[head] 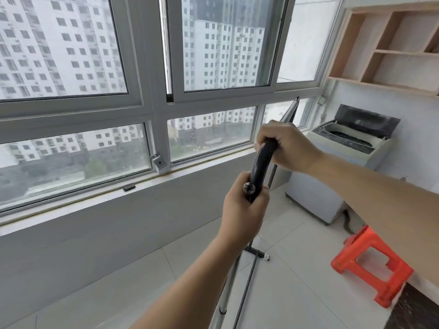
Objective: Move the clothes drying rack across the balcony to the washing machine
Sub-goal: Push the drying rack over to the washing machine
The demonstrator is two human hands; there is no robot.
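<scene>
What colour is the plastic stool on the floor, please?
Orange-red; the stool shows clearly in the head view.

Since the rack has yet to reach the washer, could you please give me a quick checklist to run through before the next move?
1. Left hand closed around the rack's black curved bar: ok.
2. Right hand gripping the bar's upper end: ok.
3. Floor clear between rack foot and washing machine: ok.
4. Orange stool off to the right, out of the path: ok.
5. Washing machine lid raised, may snag the rack's silver pole: cannot tell.
</scene>
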